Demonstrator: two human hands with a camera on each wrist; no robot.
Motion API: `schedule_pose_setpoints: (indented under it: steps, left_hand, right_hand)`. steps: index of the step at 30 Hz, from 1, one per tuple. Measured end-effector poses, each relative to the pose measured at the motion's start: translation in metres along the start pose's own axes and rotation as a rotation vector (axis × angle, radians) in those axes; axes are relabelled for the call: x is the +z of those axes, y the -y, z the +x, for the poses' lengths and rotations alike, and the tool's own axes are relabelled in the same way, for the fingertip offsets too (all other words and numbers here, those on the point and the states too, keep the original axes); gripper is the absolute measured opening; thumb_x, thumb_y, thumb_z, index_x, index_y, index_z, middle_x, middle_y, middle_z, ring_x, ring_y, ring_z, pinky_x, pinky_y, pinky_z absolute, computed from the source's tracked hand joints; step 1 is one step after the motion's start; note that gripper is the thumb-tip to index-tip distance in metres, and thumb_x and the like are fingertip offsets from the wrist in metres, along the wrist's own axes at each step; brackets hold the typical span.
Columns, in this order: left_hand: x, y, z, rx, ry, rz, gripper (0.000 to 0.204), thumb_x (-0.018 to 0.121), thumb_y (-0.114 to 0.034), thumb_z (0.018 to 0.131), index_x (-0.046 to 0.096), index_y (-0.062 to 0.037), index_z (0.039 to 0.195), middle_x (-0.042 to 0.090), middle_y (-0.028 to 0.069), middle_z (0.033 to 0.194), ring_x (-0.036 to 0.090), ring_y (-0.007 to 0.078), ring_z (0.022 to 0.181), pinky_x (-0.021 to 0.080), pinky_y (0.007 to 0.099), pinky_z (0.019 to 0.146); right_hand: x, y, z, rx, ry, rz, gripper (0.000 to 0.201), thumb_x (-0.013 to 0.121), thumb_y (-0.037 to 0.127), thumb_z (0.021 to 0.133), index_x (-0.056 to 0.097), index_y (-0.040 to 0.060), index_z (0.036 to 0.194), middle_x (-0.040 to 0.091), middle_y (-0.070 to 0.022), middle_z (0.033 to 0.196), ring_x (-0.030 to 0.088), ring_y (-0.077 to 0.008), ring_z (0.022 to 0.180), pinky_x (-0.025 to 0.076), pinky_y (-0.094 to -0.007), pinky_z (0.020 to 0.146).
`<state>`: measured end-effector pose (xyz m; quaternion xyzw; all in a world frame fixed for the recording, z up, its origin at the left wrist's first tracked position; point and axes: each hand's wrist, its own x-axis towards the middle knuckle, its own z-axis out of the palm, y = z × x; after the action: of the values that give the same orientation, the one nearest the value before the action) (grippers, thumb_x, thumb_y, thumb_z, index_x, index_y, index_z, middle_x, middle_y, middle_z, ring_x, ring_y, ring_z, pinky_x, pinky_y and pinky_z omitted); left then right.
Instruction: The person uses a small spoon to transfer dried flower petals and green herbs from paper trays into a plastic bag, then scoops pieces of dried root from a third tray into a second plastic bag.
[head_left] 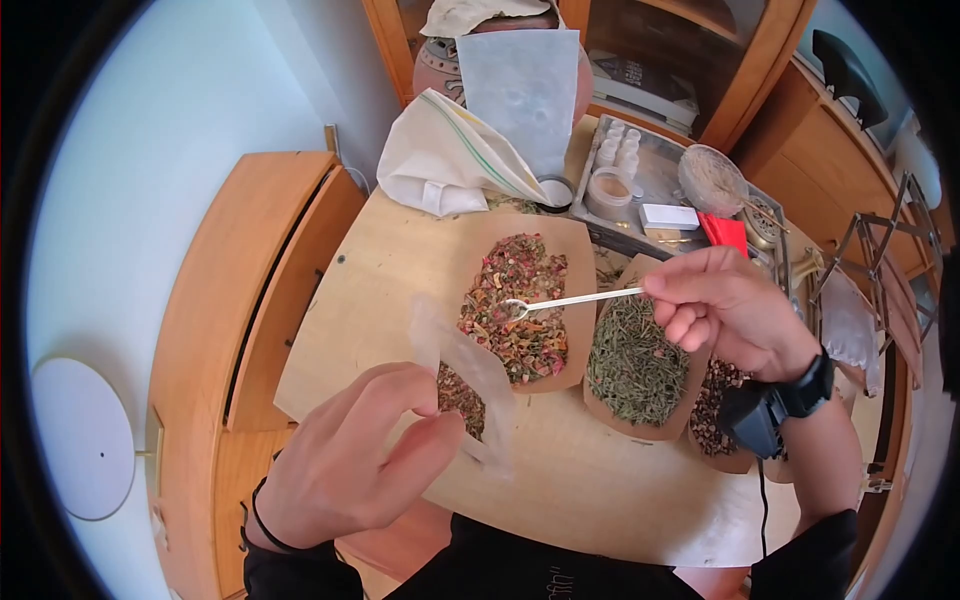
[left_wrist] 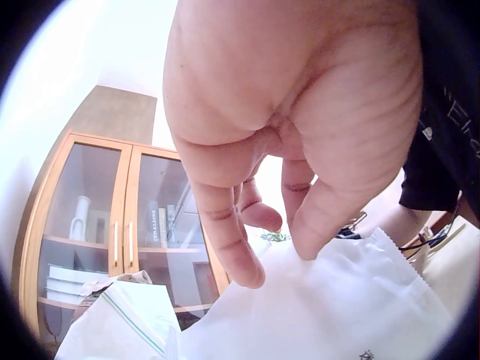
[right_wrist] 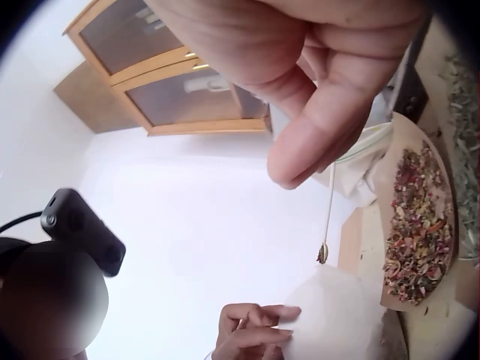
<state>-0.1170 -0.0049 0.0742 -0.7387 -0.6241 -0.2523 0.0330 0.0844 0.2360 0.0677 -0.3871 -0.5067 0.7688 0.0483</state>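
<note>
Nearest the camera, the left hand (head_left: 360, 450) was curled narrow, its thumb and fingers pinching the edge of a translucent bag (head_left: 503, 395). I noted dried red-and-brown mix (head_left: 462, 405) showing at the bag's opening. The right hand (head_left: 725, 305) was also narrow, gripping a slim white spoon (head_left: 585, 299) by the handle end between thumb and fingers. The right wrist view confirmed dark bits (right_wrist: 322, 253) in the spoon's bowl, which hung above the bag in that view. Beyond the bag, a paper tray (head_left: 578, 270) of petal mix (head_left: 535, 350) stood on the worktop (head_left: 350, 270), beside green needle-like herbs (head_left: 640, 370) and brown pieces (head_left: 712, 420). Farther back I recorded a cloth bag (head_left: 425, 145) and a grey tray (head_left: 655, 165) bearing small white bottles (head_left: 627, 155) and a red packet (head_left: 725, 235).
</note>
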Motion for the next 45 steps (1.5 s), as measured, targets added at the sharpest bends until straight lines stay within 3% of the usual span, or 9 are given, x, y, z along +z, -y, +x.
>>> schedule_pose_setpoints:
  steps: [6,9,11,13,17,21,27,29,45]
  left_hand:
    - [0.001,-0.001,0.002,-0.043,0.023,-0.015,0.019,0.065,0.01,0.061,0.064,0.001,0.078,0.052,0.0126,0.086,0.062,0.0271,0.082,0.056,0.0365,0.069]
    - [0.002,0.006,-0.003,0.058,-0.021,-0.007,0.022,0.069,0.009,0.064,0.06,0.0031,0.083,0.052,0.012,0.091,0.061,0.0278,0.079,0.053,0.0345,0.061]
    - [0.0,0.008,-0.005,0.063,-0.027,0.012,0.022,0.069,0.009,0.064,0.061,0.0032,0.083,0.053,0.0121,0.09,0.061,0.0278,0.08,0.053,0.0344,0.062]
    - [-0.004,0.002,-0.005,0.013,-0.014,0.031,0.02,0.067,0.009,0.062,0.063,0.0014,0.081,0.053,0.0121,0.089,0.061,0.0263,0.08,0.055,0.0347,0.065]
    - [-0.002,0.002,-0.009,-0.033,-0.013,0.038,0.021,0.065,0.01,0.061,0.066,-0.0009,0.078,0.055,0.0127,0.091,0.06,0.0235,0.076,0.056,0.0347,0.067]
    - [-0.002,0.002,-0.008,-0.022,-0.016,0.037,0.021,0.065,0.011,0.06,0.066,-0.0009,0.078,0.055,0.0127,0.092,0.059,0.0226,0.074,0.056,0.0348,0.068]
    - [-0.001,0.002,-0.005,-0.033,0.002,0.023,0.022,0.065,0.011,0.06,0.066,-0.0005,0.079,0.05,0.0113,0.085,0.061,0.0247,0.079,0.058,0.0372,0.072]
    - [-0.001,0.002,-0.005,-0.03,0.008,0.024,0.023,0.065,0.012,0.061,0.065,-0.0004,0.08,0.049,0.0112,0.085,0.061,0.0255,0.081,0.058,0.0377,0.072]
    - [0.0,0.002,0.001,-0.007,0.002,0.018,0.019,0.064,0.009,0.063,0.065,0.0007,0.079,0.055,0.0137,0.09,0.06,0.0244,0.076,0.056,0.0356,0.069]
  right_hand:
    - [0.051,0.015,-0.033,-0.089,0.016,-0.233,0.018,0.063,0.005,0.087,0.065,-0.0118,0.093,0.066,-0.0125,0.072,0.067,-0.0173,0.059,0.057,-0.0258,0.05]
    - [0.057,0.019,-0.045,-0.177,-0.084,-0.266,0.018,0.063,0.005,0.088,0.065,-0.0114,0.093,0.066,-0.0122,0.071,0.067,-0.0162,0.059,0.057,-0.0253,0.05]
    - [0.047,0.019,-0.042,-0.215,-0.102,-0.258,0.016,0.062,0.004,0.088,0.065,-0.0099,0.093,0.065,-0.0113,0.07,0.067,-0.0152,0.058,0.056,-0.0247,0.05]
    - [0.034,0.011,-0.032,-0.247,-0.251,-0.326,0.014,0.061,0.004,0.089,0.065,-0.0088,0.091,0.064,-0.0099,0.069,0.066,-0.0143,0.056,0.056,-0.0244,0.048]
    - [0.017,-0.015,-0.011,-0.197,-0.314,-0.453,0.014,0.059,0.003,0.088,0.064,-0.0097,0.089,0.064,-0.0105,0.069,0.065,-0.0149,0.055,0.055,-0.0248,0.047]
    - [0.018,-0.023,0.0,-0.123,-0.252,-0.43,0.013,0.059,0.001,0.087,0.063,-0.0108,0.088,0.064,-0.0116,0.07,0.066,-0.0165,0.056,0.056,-0.0257,0.049]
    - [0.01,-0.045,0.024,0.071,-0.137,-0.117,0.014,0.063,0.005,0.088,0.064,-0.0085,0.092,0.065,-0.0113,0.07,0.067,-0.0171,0.057,0.058,-0.0252,0.05]
    - [0.004,-0.048,0.026,0.101,-0.065,-0.024,0.016,0.064,0.008,0.088,0.064,-0.0075,0.093,0.066,-0.013,0.077,0.068,-0.0186,0.065,0.059,-0.0262,0.056]
    - [-0.012,-0.032,0.013,0.063,-0.076,0.057,0.018,0.063,0.009,0.09,0.065,-0.0071,0.097,0.067,-0.0113,0.079,0.068,-0.015,0.066,0.058,-0.0223,0.057]
